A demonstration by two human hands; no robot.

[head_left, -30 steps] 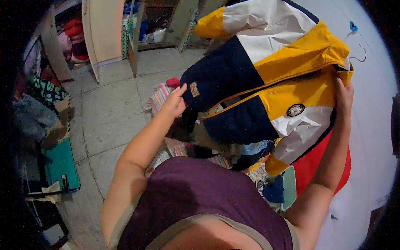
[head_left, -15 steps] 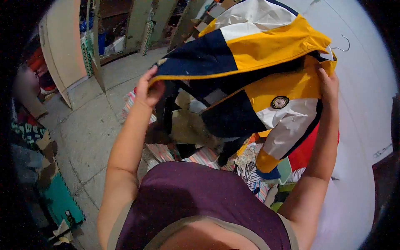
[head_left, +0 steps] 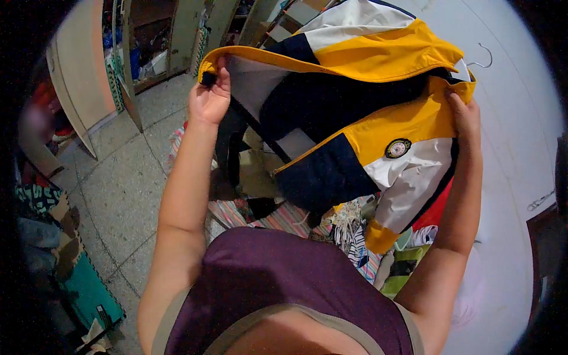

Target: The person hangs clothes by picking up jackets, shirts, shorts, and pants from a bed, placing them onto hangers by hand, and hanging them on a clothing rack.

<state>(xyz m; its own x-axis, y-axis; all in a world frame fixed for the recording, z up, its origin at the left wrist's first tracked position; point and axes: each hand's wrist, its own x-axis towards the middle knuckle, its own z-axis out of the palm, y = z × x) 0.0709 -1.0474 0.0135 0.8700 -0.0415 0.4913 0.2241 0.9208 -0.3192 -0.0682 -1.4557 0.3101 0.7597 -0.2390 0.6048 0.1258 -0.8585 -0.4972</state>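
A yellow, navy and white jacket [head_left: 378, 118] with a round badge hangs on a white hanger, whose metal hook [head_left: 486, 56] sticks out past the collar at the upper right. My left hand [head_left: 212, 97] grips the jacket's front edge near the hem and holds that side lifted, so the dark and grey lining shows. My right hand [head_left: 465, 117] is closed on the yellow collar and shoulder beside the hanger. One white sleeve with a yellow cuff [head_left: 381, 236] dangles below the badge.
Open cabinets [head_left: 151, 44] stand at the upper left, over a tiled floor [head_left: 127, 189]. Striped cloth [head_left: 284, 222] and piled clothes lie beneath the jacket. A teal mat [head_left: 92, 290] is at the lower left. A pale wall [head_left: 509, 154] rises on the right.
My left hand has moved up and left, pulling the jacket's front edge away and opening it to show the lining. My right hand has kept its hold at the collar. The view has shifted.
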